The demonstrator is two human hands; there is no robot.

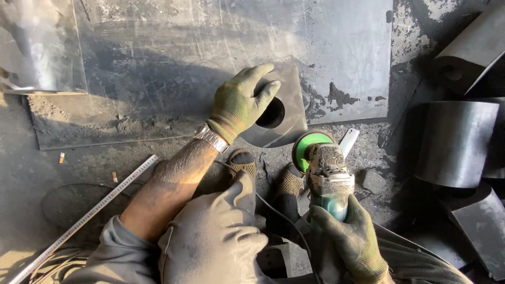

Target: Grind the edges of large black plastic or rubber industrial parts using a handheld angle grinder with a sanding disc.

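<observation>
A gritty floor [379, 158] carries a large steel sheet [210, 63]; a steel ruler [84, 218] lies well below the sheet's lower-left corner.

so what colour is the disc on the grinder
Green: the disc on the angle grinder in the right hand, clearest in the head view.

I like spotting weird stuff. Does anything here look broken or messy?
Yes. The big metal sheet on the ground is scratched, with dark flaky patches near its right edge. The left hand holds a small plate with a hole; the right hand holds a grinder.
</observation>
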